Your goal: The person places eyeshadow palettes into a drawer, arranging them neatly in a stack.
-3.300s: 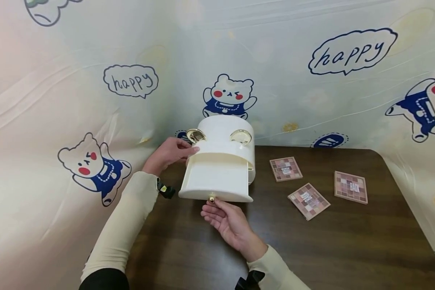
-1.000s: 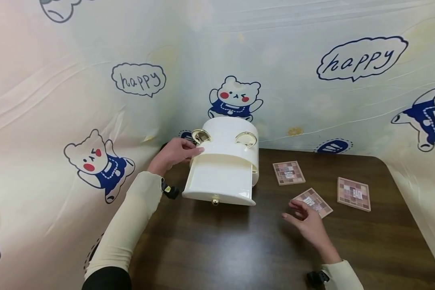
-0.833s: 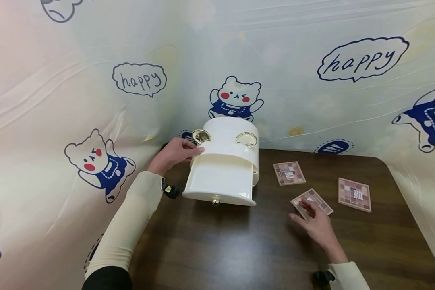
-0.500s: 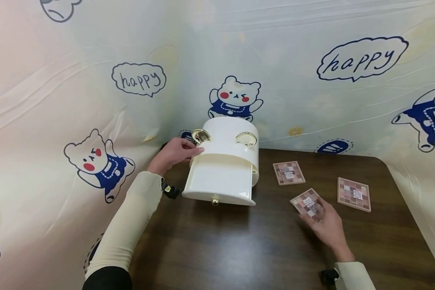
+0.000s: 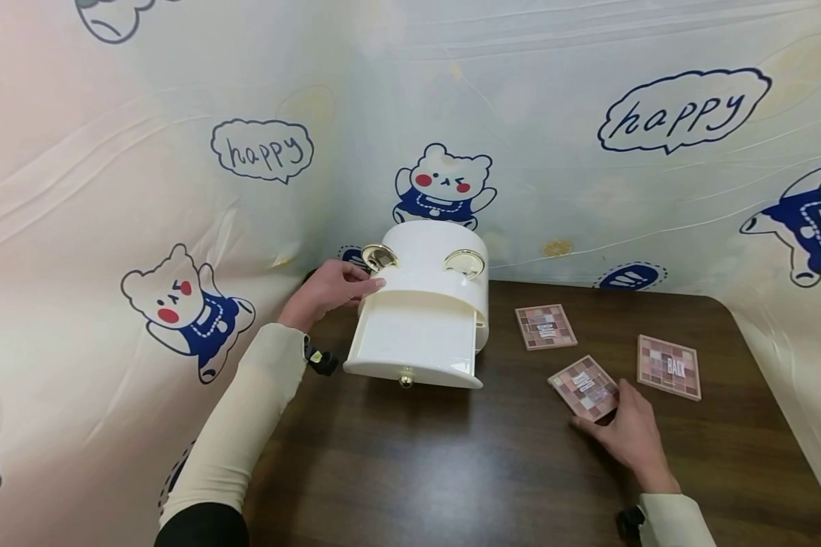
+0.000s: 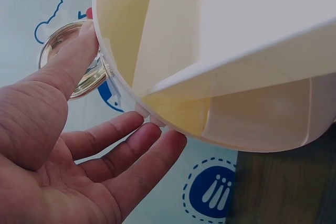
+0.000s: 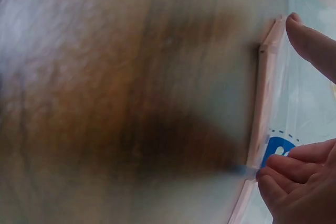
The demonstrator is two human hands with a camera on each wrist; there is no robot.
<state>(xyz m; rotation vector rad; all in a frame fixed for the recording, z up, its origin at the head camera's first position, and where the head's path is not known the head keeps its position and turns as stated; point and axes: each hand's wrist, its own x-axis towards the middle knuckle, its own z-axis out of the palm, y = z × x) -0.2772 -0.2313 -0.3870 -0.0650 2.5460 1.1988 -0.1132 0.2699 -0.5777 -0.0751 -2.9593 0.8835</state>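
A white storage box (image 5: pixel 438 254) with gold-trimmed ears has its drawer (image 5: pixel 413 338) pulled out. My left hand (image 5: pixel 328 292) rests against the box's left side. In the left wrist view, its thumb lies by the gold-rimmed ear (image 6: pixel 86 80) and its fingertips touch the outer shell. At the right, my right hand (image 5: pixel 629 433) grips a square pink checkered eyeshadow palette (image 5: pixel 583 386) by its edges, thumb at the near edge and fingers at the right corner. The palette's edge (image 7: pixel 257 114) shows between thumb and fingers in the right wrist view, which is partly blurred.
Two more such palettes lie on the dark wood table (image 5: pixel 410 471): one beside the box (image 5: pixel 546 327), another farther right (image 5: pixel 669 367). A printed curtain (image 5: pixel 540 152) hangs behind and along the left. The drawer's gold knob (image 5: pixel 406 380) points toward me.
My right hand let go of the drawer knob, moved right to the middle palette and came to its near right side, taking its edges. The left hand keeps its place.
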